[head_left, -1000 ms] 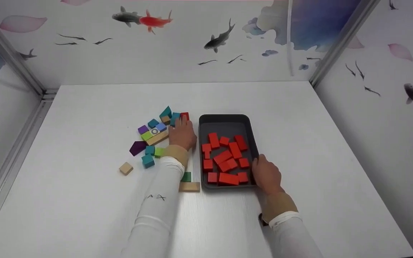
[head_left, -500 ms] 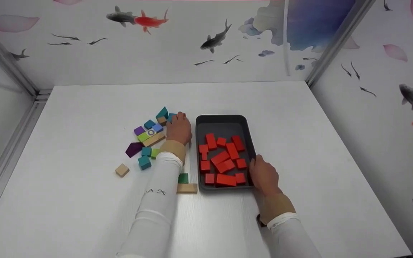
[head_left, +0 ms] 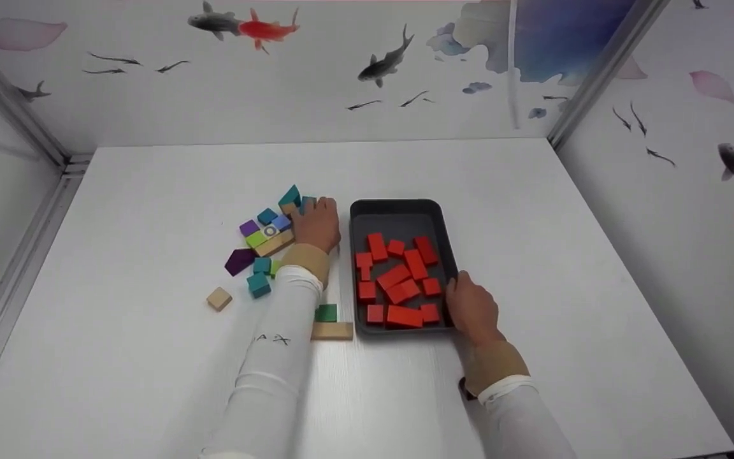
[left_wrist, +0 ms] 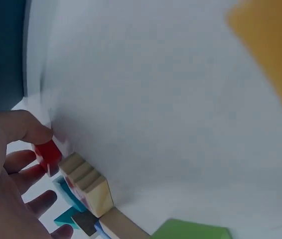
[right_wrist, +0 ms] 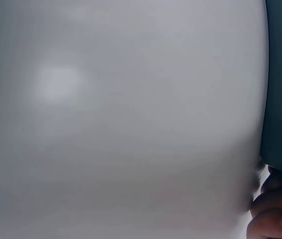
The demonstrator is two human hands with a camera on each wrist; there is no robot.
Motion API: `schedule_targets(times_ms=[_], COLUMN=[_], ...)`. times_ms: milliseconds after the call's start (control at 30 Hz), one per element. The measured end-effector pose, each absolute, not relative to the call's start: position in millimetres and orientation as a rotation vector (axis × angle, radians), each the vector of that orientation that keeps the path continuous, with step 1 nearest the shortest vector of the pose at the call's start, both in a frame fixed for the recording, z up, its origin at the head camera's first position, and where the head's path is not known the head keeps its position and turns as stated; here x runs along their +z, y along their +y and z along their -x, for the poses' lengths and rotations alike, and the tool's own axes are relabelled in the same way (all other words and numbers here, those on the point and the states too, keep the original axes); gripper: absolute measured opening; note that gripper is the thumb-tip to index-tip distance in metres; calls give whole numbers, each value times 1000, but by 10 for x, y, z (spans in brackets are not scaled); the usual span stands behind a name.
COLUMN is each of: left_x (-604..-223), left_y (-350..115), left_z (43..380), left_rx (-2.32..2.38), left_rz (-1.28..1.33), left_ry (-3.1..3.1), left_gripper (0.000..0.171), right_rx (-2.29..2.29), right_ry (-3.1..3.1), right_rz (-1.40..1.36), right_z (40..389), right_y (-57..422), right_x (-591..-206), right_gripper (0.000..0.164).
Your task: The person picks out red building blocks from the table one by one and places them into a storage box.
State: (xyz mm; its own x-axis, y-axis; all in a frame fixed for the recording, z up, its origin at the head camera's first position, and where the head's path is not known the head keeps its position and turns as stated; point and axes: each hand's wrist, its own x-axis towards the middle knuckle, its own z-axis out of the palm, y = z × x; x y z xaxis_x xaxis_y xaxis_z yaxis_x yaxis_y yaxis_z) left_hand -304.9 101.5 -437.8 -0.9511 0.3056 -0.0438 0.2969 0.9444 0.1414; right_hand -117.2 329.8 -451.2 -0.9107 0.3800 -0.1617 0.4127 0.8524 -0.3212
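Note:
My left hand (head_left: 317,224) is at the far right end of the loose blocks. In the left wrist view, its thumb and fingers pinch a small red block (left_wrist: 48,154), which the hand hides in the head view. A wavy-edged wooden block (left_wrist: 87,181) and a teal block (left_wrist: 67,193) lie right beside those fingers. My right hand (head_left: 473,307) grips the right wall of a dark grey tray (head_left: 394,207) near its front corner. Several red blocks (head_left: 394,278) lie in the tray, mostly in its middle and front.
Left of the tray lie a purple pentagon block (head_left: 239,261), teal cubes (head_left: 259,285), a plain wooden cube (head_left: 219,299) and a long wooden block (head_left: 274,243). A green block (head_left: 326,313) and a flat wooden block (head_left: 332,331) sit near the tray's front left corner.
The red block visible at the left fingertips a second ago is now covered by the hand in the head view. The right hand stays on the tray; the head view has shifted slightly.

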Motion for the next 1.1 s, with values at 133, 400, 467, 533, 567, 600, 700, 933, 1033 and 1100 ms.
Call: schedule_targets(times_ms=[133, 400, 467, 533, 567, 600, 700, 933, 1033, 1100], left_x=[-4350, -4315, -4309, -4305, -4306, -4297, -4274, -4074, -4017, -3997], left_y=[986, 888, 883, 885, 886, 892, 928, 1188, 1311, 1381], left_z=[3046, 3028, 3021, 3012, 3008, 3006, 3014, 2983, 2924, 2883], left_rx=[200, 243, 266, 274, 284, 290, 332, 523, 521, 507], left_rz=[-504, -481, -469, -457, -449, -435, -394, -420, -476, -515], left_ry=[3025, 2987, 2973, 2968, 2970, 2979, 3028, 3063, 3054, 3050], left_gripper=[30, 43, 44, 44, 45, 45, 50, 56, 55, 54], right_rx=[-525, -546, -549, -555, -552, -552, -560, -563, -559, -554], right_ry=[2929, 2934, 2938, 2935, 2932, 2931, 2936, 2947, 2961, 2969], right_rz=[-629, -622, -629, -624, -623, -621, -611, -624, -616, -618], right_z=[1171, 1191, 1190, 1185, 1182, 1181, 1170, 1171, 1163, 1157], right_y=[3310, 3289, 3294, 3301, 3303, 3306, 3308, 3314, 3317, 3318], right_x=[-4497, -4495, -4492, -4486, -4483, -4478, -4486, -4494, -4521, -4543], right_gripper=[30, 31, 32, 32, 32, 32, 31, 29, 29, 29])
